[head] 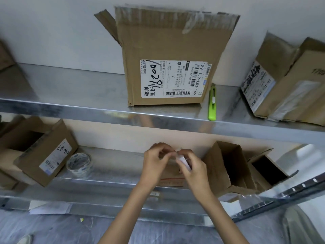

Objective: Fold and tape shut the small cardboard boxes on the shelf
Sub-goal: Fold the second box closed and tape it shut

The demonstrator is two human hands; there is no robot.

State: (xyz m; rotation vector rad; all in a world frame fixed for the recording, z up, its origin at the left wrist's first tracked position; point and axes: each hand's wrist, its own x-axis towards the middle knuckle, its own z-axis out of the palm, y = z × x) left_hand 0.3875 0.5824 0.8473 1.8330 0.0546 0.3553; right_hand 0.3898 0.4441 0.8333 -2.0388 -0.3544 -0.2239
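Working at the small box on the lower shelf, well right of the tape roll and just beside two open boxes. Gripping with both: left hand with fingers curled over the box top, right hand with fingers curled round a whitish strip (tape most likely, though too blurred to swear to), probably pinching that same strip from either end. To do this step well: press the flaps flat and meeting first, then stretch the strip taut across the seam, land the middle, and smooth outward to each side to avoid bubbles and creases. Keep the box squared on the shelf rather than letting it skate. Leave enough overhang to fold down both end faces. Never slacken thin tape, for fear of curling and self-sticking. Reach for the green knife on the upper shelf only for trimming.
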